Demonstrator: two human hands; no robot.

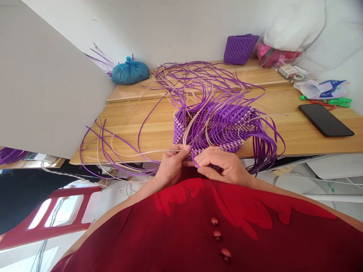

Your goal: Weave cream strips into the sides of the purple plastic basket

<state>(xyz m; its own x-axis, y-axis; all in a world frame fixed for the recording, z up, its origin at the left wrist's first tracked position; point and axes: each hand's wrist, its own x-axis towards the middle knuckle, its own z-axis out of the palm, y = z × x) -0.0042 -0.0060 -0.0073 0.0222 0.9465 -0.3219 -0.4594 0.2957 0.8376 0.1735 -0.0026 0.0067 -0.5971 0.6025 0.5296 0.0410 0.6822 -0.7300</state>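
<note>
Fingers (205, 155) pinching, a flat purple plastic strip (195, 163) is being gripped by the right hand (225, 163). On the pale-brown wooden table (295, 138), the purple-and-cream woven basket (235, 128) is being pinched by the left hand (172, 163), apparently for steadiness.

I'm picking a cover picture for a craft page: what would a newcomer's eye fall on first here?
Probably the purple-and-cream woven basket at the table's front edge, with loose strips spilling around it and the left hand and right hand at its near side. Next, the red top across the bottom, then the black phone lying at the right.
</note>
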